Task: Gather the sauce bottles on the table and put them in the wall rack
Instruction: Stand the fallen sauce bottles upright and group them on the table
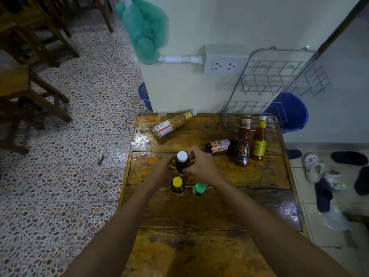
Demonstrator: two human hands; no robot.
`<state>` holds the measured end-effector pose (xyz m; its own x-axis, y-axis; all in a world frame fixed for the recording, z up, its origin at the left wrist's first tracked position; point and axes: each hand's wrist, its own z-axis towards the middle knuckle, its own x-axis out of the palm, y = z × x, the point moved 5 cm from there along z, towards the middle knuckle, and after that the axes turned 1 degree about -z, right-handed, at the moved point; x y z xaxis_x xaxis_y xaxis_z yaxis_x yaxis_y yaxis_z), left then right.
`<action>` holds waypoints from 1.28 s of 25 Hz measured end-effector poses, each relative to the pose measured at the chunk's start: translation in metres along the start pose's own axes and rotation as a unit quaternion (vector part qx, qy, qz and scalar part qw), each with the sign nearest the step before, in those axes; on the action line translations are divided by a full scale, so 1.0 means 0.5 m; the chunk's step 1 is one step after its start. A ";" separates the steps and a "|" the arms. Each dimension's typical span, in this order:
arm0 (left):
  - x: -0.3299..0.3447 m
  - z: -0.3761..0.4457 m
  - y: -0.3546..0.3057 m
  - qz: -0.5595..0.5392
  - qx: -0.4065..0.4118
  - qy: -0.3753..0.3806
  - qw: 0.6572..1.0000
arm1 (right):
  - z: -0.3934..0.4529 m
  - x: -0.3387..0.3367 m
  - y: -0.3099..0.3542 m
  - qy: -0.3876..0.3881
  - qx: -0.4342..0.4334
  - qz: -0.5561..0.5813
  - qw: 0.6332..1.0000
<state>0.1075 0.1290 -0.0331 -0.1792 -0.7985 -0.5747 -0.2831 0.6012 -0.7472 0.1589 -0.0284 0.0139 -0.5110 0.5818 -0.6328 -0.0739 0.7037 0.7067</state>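
A dark glass bottle with white cap (182, 160) stands upright mid-bench, both grips closed on it: left hand (163, 169), right hand (201, 165). The glossy wooden bench (249, 176) carries more bottles; the wire wall rack (279, 76) hangs beyond.

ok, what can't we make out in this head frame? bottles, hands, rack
- Dark bottle with white cap, head view: body and label covered by the left hand and right hand around it; grip firmness unclear.
- Yellow-capped dark bottle and green-capped bottle: seen from above, labels unseen.
- Small dark bottle lying on its side: its cap end hidden behind the tall red sauce bottle.
- Wire wall rack: wall fixings too small to tell.
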 end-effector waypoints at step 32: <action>-0.106 0.233 0.056 0.055 0.043 -0.059 0.996 | 0.301 0.044 -0.061 -0.075 0.276 0.476 0.831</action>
<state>0.2190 0.1913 -0.0623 -0.0907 -0.7219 -0.6860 -0.1848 0.6891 -0.7007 0.2787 0.0243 -0.0693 0.0039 0.9976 0.0691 0.7286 -0.0501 0.6831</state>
